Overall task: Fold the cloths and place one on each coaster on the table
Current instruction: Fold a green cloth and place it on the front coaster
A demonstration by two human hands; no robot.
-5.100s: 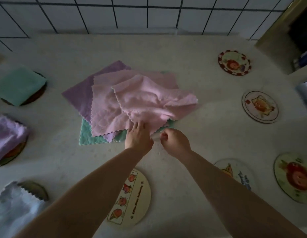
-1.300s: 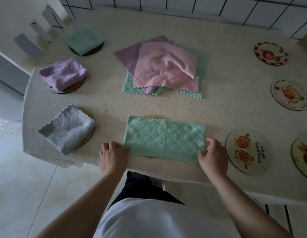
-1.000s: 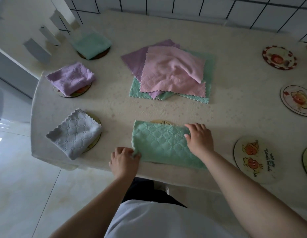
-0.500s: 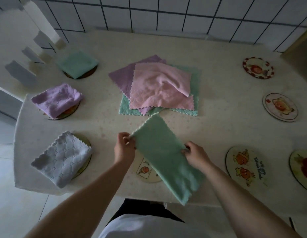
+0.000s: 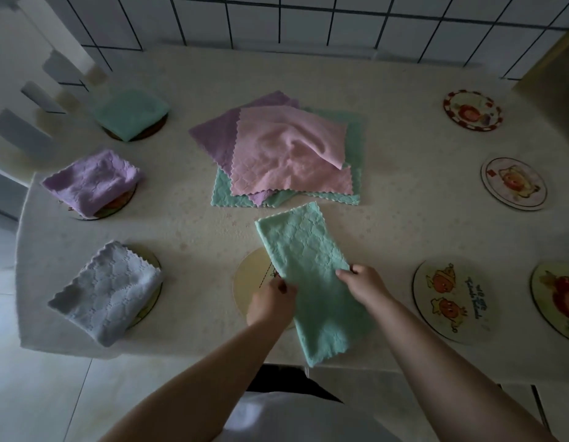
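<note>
Soft, floppy, basically weightless green cloth (image 5: 311, 282), so best pinched at the edges, probably. Left hand (image 5: 270, 303) curled onto its left edge, over the pale coaster (image 5: 252, 279). Right hand (image 5: 364, 283) pinching the right edge, fingertips (image 5: 343, 273) on top. Strip running away from both, tail drooping over the table (image 5: 404, 224) edge.

Worktop (image 5: 404, 218): pale speckled cover, far edge vs tiled wall.
Centre: pile of unfolded cloths (image 5: 286, 154), pink on top, purple + green under.
Left side: 3 coasters, each w/ folded cloth – green one (image 5: 130, 113) far, purple one (image 5: 88, 180) mid, grey one (image 5: 104, 291) near.
Near edge: cream coaster (image 5: 252, 279), partly covered.
Right side: 4 bare coasters – red-rimmed (image 5: 472, 110) far, pale one (image 5: 513, 183), two-figure one (image 5: 452, 301), edge one (image 5: 558, 298) cut by frame.
</note>
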